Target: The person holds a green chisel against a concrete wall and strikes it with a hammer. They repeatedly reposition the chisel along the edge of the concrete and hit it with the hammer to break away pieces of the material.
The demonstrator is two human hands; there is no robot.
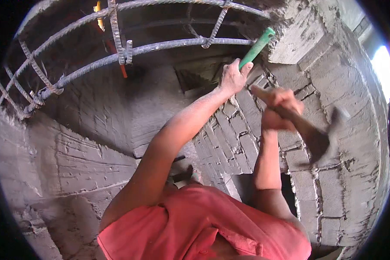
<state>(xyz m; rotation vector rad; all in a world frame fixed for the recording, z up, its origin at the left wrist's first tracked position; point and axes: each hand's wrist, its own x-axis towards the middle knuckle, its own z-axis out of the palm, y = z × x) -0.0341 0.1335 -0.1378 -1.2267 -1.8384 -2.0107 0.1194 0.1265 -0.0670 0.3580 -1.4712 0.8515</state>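
Note:
My left hand (pixel 234 78) is wrapped round the lower end of a green rod-like tool (pixel 256 48), whose upper end reaches the edge of a rough concrete block (pixel 297 37). To the right, my right hand (pixel 284 108) grips the wooden handle of a hammer (pixel 310 132). The hammer's head is smeared by motion, off to the lower right of that hand. Both hands are in front of a brick wall (pixel 305 186).
Ribbed steel bars (pixel 169 44) curve across the top left, with short cross bars tied to them. Rough plastered concrete (pixel 86 160) lies at the left. A yellow and red object (pixel 99 16) shows behind the bars. Bright light enters at the far right.

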